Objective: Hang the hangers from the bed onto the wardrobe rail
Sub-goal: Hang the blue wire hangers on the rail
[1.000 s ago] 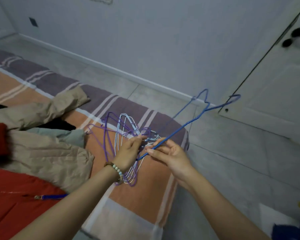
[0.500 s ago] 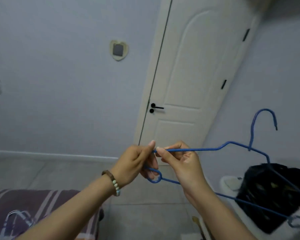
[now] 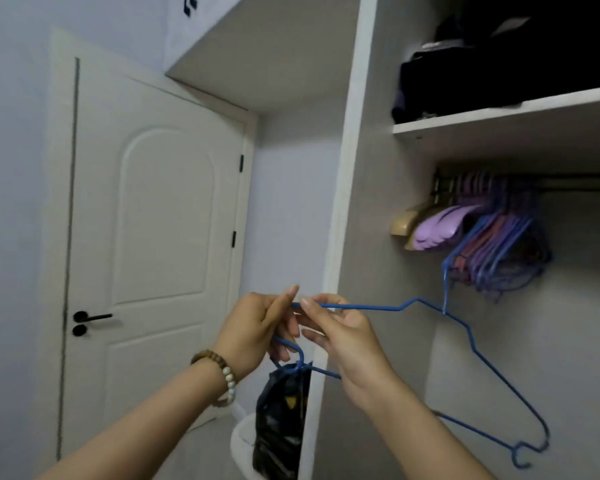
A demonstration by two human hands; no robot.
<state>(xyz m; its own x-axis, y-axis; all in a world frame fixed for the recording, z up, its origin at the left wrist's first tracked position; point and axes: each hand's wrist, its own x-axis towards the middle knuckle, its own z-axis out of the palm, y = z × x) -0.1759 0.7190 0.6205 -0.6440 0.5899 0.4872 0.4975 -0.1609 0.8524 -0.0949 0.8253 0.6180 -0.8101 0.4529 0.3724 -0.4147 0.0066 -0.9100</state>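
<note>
Hangers (image 3: 492, 237) crowd the rail (image 3: 575, 183) at its left end; left hand (image 3: 253, 334) and right hand (image 3: 347, 341) each pinch the blue hanger (image 3: 368, 308).

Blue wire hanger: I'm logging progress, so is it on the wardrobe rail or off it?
Off: left hand and right hand hold the blue wire hanger below the dark wardrobe rail.

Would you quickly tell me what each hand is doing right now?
Left hand: pinching one end of the blue wire hanger.
Right hand: pinching the same end of that hanger.
</note>
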